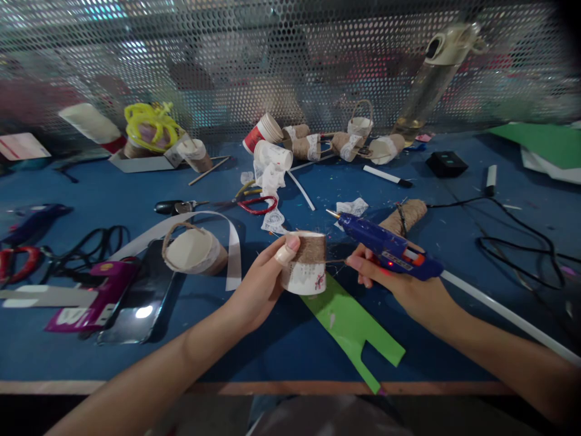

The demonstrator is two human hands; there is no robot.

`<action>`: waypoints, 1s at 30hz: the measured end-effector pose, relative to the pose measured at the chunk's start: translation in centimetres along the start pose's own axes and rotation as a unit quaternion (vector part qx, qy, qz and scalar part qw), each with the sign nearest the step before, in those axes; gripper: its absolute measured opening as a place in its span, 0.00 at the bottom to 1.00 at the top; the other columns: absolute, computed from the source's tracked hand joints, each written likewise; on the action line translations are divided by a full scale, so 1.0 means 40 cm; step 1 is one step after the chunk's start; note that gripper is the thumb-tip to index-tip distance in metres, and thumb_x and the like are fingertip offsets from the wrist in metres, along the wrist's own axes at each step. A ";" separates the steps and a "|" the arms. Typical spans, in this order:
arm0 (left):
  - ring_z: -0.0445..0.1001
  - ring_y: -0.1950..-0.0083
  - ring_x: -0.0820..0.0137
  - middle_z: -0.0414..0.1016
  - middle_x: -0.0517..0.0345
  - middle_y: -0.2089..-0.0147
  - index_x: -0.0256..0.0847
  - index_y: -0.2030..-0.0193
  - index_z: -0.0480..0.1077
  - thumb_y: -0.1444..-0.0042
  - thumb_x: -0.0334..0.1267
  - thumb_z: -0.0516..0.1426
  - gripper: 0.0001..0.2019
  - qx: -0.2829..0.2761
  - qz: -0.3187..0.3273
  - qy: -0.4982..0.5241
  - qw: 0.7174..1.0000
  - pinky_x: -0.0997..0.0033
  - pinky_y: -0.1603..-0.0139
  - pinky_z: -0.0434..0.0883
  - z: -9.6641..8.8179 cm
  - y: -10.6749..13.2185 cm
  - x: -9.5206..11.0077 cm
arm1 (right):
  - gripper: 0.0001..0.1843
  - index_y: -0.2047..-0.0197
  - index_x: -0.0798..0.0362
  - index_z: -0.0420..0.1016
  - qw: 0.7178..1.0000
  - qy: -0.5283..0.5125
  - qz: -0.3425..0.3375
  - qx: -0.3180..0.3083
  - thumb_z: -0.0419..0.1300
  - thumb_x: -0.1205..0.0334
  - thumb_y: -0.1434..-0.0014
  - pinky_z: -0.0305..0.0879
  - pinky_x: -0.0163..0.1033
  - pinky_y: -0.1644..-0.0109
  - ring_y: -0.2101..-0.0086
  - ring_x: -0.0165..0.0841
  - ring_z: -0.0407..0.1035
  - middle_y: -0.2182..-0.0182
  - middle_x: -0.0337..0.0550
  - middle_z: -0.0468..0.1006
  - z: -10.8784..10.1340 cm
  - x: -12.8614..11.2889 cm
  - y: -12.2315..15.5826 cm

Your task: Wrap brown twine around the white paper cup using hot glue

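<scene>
My left hand point(265, 280) is closed round a paper cup point(306, 263) wrapped in brown twine near the rim, thumb on its top edge. It is held upside down just above the blue table point(281, 339). My right hand point(399, 280) grips a blue hot glue gun point(385, 245), its metal nozzle pointing up and left, a little above and right of the cup. My right fingertips also pinch a thin strand of twine that runs to the cup. A roll of brown twine point(406, 217) lies just behind the gun.
A green paper cut-out point(351, 327) lies under my hands. Left of it are a finished cup basket point(193, 249), a white paper strip, a phone and a purple glue gun point(97, 293). Red scissors point(256, 204), several decorated cups point(318, 145), a bottle point(431, 75) and black cables point(517, 236) lie around.
</scene>
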State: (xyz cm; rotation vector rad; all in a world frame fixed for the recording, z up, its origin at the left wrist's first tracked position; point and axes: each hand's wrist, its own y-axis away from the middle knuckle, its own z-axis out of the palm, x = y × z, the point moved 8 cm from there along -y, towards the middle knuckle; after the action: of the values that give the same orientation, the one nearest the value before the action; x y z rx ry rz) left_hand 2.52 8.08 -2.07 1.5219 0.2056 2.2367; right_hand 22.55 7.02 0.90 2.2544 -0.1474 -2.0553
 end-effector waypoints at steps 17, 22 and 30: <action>0.82 0.54 0.56 0.86 0.46 0.57 0.38 0.49 0.81 0.43 0.57 0.66 0.25 -0.031 -0.033 0.026 0.999 0.62 0.52 0.74 0.014 0.004 -0.014 | 0.18 0.70 0.49 0.74 0.999 -0.017 0.013 -0.029 0.77 0.50 0.49 0.72 0.37 0.66 0.77 0.28 0.70 0.77 0.31 0.76 0.005 0.028 0.000; 0.82 0.51 0.54 0.86 0.46 0.57 0.39 0.49 0.82 0.42 0.56 0.66 0.24 -0.051 -0.031 0.036 0.998 0.62 0.51 0.75 0.020 0.005 -0.014 | 0.19 0.68 0.49 0.75 0.999 -0.012 0.024 -0.037 0.75 0.46 0.48 0.73 0.37 0.68 0.77 0.29 0.71 0.76 0.33 0.77 0.004 0.034 0.003; 0.80 0.44 0.50 0.85 0.46 0.50 0.40 0.47 0.82 0.44 0.56 0.68 0.25 -0.066 -0.025 0.035 0.997 0.57 0.46 0.75 0.026 0.007 -0.010 | 0.18 0.70 0.48 0.74 0.998 -0.040 0.028 -0.030 0.77 0.51 0.51 0.72 0.35 0.68 0.78 0.27 0.70 0.75 0.31 0.77 0.011 0.033 0.002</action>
State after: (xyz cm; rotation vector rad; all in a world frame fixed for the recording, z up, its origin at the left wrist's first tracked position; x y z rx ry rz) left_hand 3.53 7.55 -1.90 1.3572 0.1139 2.2195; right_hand 22.24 6.76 -0.42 2.1093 -0.1505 -2.0926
